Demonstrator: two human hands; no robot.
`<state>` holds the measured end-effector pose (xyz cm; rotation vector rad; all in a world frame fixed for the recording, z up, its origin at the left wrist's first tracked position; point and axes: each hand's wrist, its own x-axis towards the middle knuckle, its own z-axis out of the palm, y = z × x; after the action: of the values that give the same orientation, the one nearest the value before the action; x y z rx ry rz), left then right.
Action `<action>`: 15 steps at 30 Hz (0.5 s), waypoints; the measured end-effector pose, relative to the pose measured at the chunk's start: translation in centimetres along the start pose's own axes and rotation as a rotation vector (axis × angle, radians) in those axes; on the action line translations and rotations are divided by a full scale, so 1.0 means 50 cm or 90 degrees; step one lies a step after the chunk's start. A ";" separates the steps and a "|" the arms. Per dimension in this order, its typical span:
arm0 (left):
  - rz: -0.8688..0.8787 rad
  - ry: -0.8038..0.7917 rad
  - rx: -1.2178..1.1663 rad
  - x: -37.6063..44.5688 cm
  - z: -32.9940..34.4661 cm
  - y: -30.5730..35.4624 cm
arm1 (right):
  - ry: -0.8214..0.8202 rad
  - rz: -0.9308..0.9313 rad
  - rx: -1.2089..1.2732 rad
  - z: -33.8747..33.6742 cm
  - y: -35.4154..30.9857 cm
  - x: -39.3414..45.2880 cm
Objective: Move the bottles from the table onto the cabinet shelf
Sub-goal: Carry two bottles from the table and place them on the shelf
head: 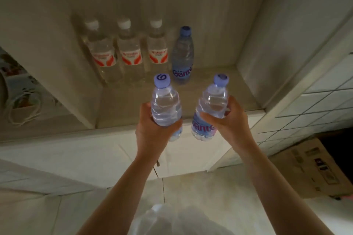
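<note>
Left hand [152,129] & right hand [229,120] each hold a blue-capped bottle upright (left bottle [165,107], right bottle [210,108]), fingers curled round the bodies, just in front of the cabinet shelf [219,89], w/ four bottles at its back: three white-capped bottles [129,51] + one blue bottle [183,57].

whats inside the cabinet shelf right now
Four upright bottles: three white-capped bottles and one blue bottle rightmost in the cabinet shelf. Anything behind them is hidden.
</note>
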<state>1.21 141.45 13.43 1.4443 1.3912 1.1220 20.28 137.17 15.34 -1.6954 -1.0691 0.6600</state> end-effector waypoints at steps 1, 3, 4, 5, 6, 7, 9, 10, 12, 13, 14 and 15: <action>0.009 0.007 -0.019 0.018 0.007 0.008 | 0.002 -0.007 0.009 -0.001 -0.010 0.017; 0.025 0.024 -0.042 0.050 0.022 0.019 | -0.003 -0.016 0.021 -0.006 -0.023 0.050; 0.030 0.030 -0.049 0.061 0.028 0.025 | -0.005 -0.018 0.029 -0.009 -0.028 0.062; 0.038 0.037 -0.053 0.072 0.034 0.029 | -0.005 -0.025 0.040 -0.011 -0.032 0.074; 0.044 0.042 -0.056 0.081 0.041 0.031 | -0.004 -0.036 0.048 -0.012 -0.035 0.084; 0.047 0.043 -0.056 0.089 0.047 0.031 | -0.004 -0.046 0.051 -0.013 -0.036 0.094; 0.044 0.042 -0.048 0.100 0.056 0.027 | -0.005 -0.062 0.036 -0.010 -0.035 0.112; 0.043 0.043 -0.042 0.105 0.061 0.024 | -0.006 -0.071 0.024 -0.008 -0.033 0.121; 0.040 0.051 -0.030 0.113 0.068 0.017 | -0.002 -0.092 0.005 -0.004 -0.025 0.137; 0.035 0.056 -0.027 0.115 0.071 0.014 | 0.002 -0.102 -0.006 -0.002 -0.020 0.144; 0.029 0.062 -0.028 0.115 0.073 0.011 | 0.004 -0.110 -0.017 -0.001 -0.014 0.149; 0.022 0.067 -0.029 0.115 0.075 0.007 | 0.005 -0.113 -0.022 -0.001 -0.006 0.152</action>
<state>4.88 147.24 13.11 1.3992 1.4079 1.2593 23.73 143.94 16.06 -1.6086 -1.2155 0.5230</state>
